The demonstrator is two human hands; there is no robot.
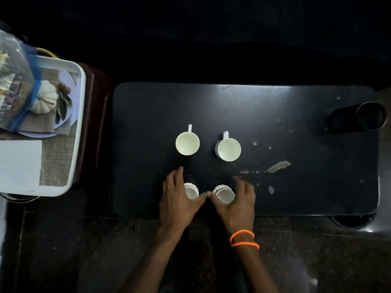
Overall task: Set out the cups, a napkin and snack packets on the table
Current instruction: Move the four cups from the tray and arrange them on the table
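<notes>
White ribbed ceramic cups, two of them, sit near the front edge of the black table [317,144]: our left hand [176,199] curls around the left ribbed cup [192,191], our right hand [237,199] around the right ribbed cup [225,194], thumbs nearly touching. Toward the table's middle stand two plain white handled cups [187,143], already placed. We judge the cups nearly set; the white napkin [19,166] and bagged snack packets [14,81] lie in the white tray [81,102] beside the table's left edge.
</notes>
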